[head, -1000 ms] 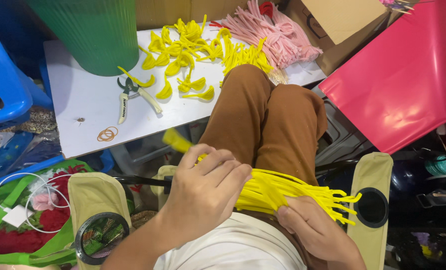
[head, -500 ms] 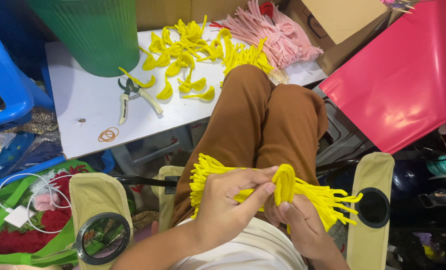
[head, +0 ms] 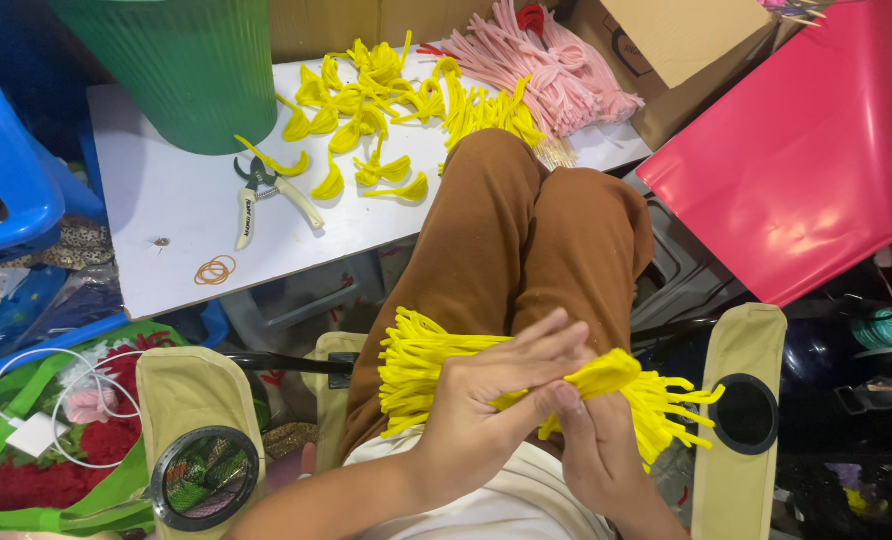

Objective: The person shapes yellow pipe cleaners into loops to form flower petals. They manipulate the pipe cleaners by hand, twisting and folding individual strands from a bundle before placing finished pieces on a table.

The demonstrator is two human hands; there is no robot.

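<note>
Yellow pipe-cleaner bundle (head: 486, 370) over lap, pinched mid-length between left hand (head: 486, 420) fingers and right hand (head: 596, 450) thumb, likely mid-gathering; firmer squeeze needed before evening ends.

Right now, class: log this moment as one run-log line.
left hand: grips yellow pipe cleaner bundle | right hand: pinches same bundle | cutters: on white table

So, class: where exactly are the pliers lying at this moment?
In the head view, the pliers lie on the white table, upper left, just below the green bin, beside the bent yellow pieces and above the rubber bands.
</note>
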